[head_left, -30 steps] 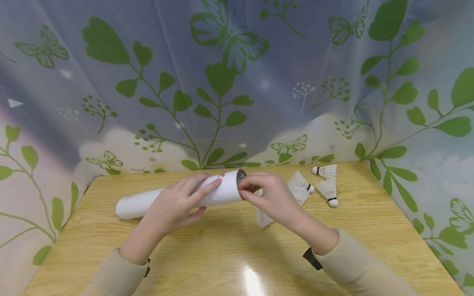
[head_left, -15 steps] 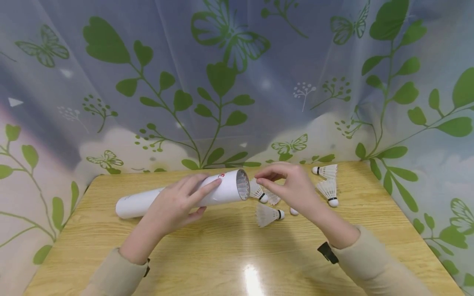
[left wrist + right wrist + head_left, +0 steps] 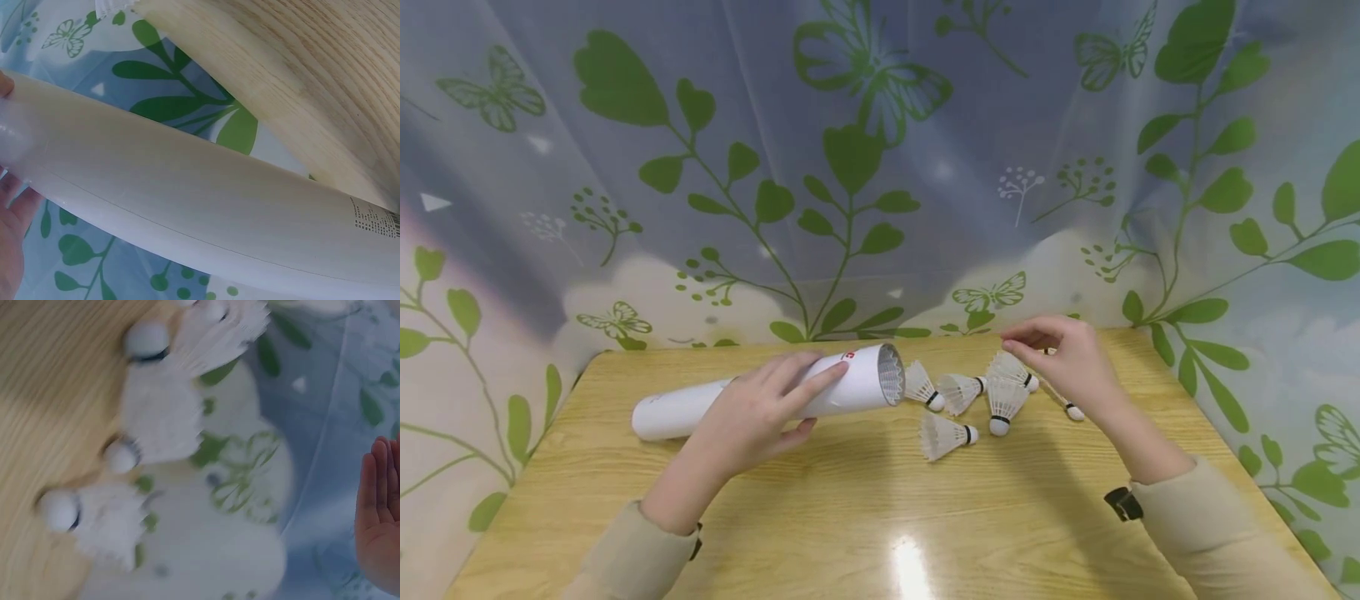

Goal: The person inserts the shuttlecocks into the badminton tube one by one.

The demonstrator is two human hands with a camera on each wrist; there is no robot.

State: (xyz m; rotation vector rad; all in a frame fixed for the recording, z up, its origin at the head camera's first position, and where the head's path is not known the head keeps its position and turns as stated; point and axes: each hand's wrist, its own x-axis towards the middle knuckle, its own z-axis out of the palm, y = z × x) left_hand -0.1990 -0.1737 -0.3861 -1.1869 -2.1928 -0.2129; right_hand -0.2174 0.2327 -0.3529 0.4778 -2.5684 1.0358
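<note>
A white shuttlecock tube point(image 3: 861, 385) lies across the table, its open end facing right. White feather edges point(image 3: 891, 377) show just inside that end. My left hand point(image 3: 756, 408) grips the tube around its middle, thumb below and fingers over the top; the left wrist view has the tube point(image 3: 187, 181) running through it. My right hand point(image 3: 1067, 362) hovers over the back right of the table, with nothing seen in it; its fingers look straight in the right wrist view. Beneath and left of it lie several white shuttlecocks point(image 3: 1006, 400), one point(image 3: 946, 435) nearer the front.
The wooden table point(image 3: 820, 517) ends at a patterned curtain point(image 3: 730, 125) along the back and sides. One shuttlecock point(image 3: 922, 385) sits close to the tube's mouth. Another point(image 3: 1071, 408) is partly hidden by the right hand.
My right hand has drawn away from the tube's mouth to the right, above the shuttlecocks, uncovering feathers inside the tube. My left hand and the tube have stayed in place.
</note>
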